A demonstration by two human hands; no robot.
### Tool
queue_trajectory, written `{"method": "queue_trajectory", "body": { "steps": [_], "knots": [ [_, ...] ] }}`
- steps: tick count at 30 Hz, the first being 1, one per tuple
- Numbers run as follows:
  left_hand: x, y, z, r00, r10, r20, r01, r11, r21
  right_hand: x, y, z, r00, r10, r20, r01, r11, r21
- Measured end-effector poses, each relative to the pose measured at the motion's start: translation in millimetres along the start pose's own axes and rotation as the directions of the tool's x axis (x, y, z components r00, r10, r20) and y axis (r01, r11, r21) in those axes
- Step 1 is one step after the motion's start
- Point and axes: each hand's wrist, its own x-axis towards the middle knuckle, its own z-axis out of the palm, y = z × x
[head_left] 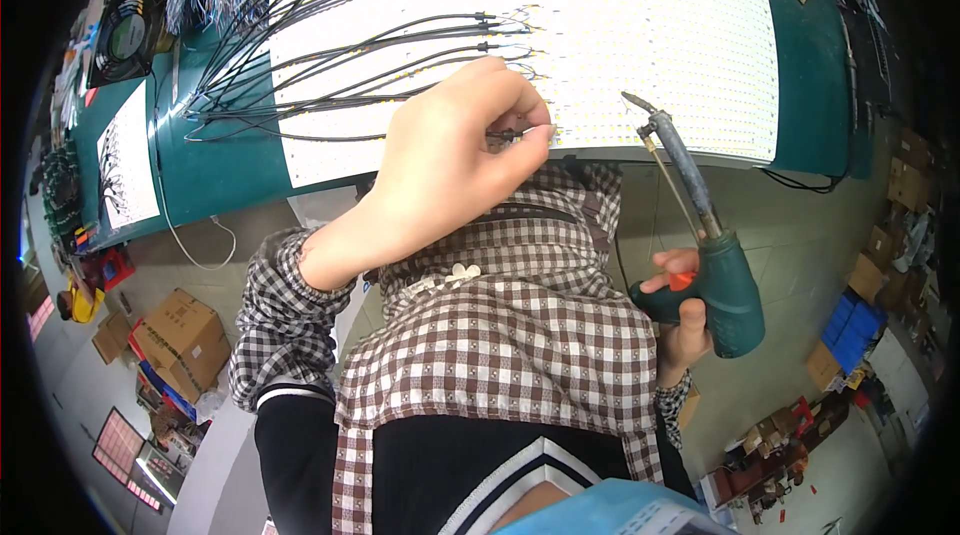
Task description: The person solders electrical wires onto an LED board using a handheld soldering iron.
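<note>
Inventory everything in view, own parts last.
Table: 1, green, upper half
Panel: 1, white, on table
Cables: many, black, over panel's left half
Soldering gun: 1, green, right of centre
Fan: 1, black, table's upper left
Small sheet: 1, white, table's left
Large carton: 1, brown, floor, left
Stack, kind unclear: 1, blue, far right
Apron: 1, brown-white check, on person
Face mask: 1, blue, bottom edge
Edge clutter: uncounted, mixed, around rim
Left hand: 1, bare, pinching at a cable end
Right hand: 1, bare, on soldering gun
</note>
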Motion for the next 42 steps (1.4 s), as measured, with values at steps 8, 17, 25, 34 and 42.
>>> {"method": "queue_trajectory", "body": {
  "steps": [8,17,25,34,42],
  "knots": [
    [4.9,-1.5,0.1,0.997,0.069,-0.018,-0.067,0.992,0.106,-4.8,-1.3,0.1,0.999,0.043,0.017,-0.044,0.999,0.009],
    [6.1,-5.3,4.7,0.991,0.122,-0.061,-0.114,0.986,0.123,-3.3,-5.1,4.5,0.995,0.102,0.018,-0.103,0.99,0.101],
    [8.9,-5.4,2.8,0.992,0.117,-0.038,-0.111,0.987,0.118,-8.1,3.4,-3.5,0.99,0.129,0.051,-0.132,0.989,0.069],
    [9.7,-4.4,2.0,0.993,0.117,-0.031,-0.112,0.986,0.12,-7.0,1.2,0.9,0.99,0.139,0.02,-0.14,0.99,0.026],
    [11.1,-4.7,2.2,0.993,0.112,-0.033,-0.107,0.988,0.108,-7.1,4.6,-0.5,0.989,0.145,0.019,-0.145,0.989,0.02]
  ]
}}
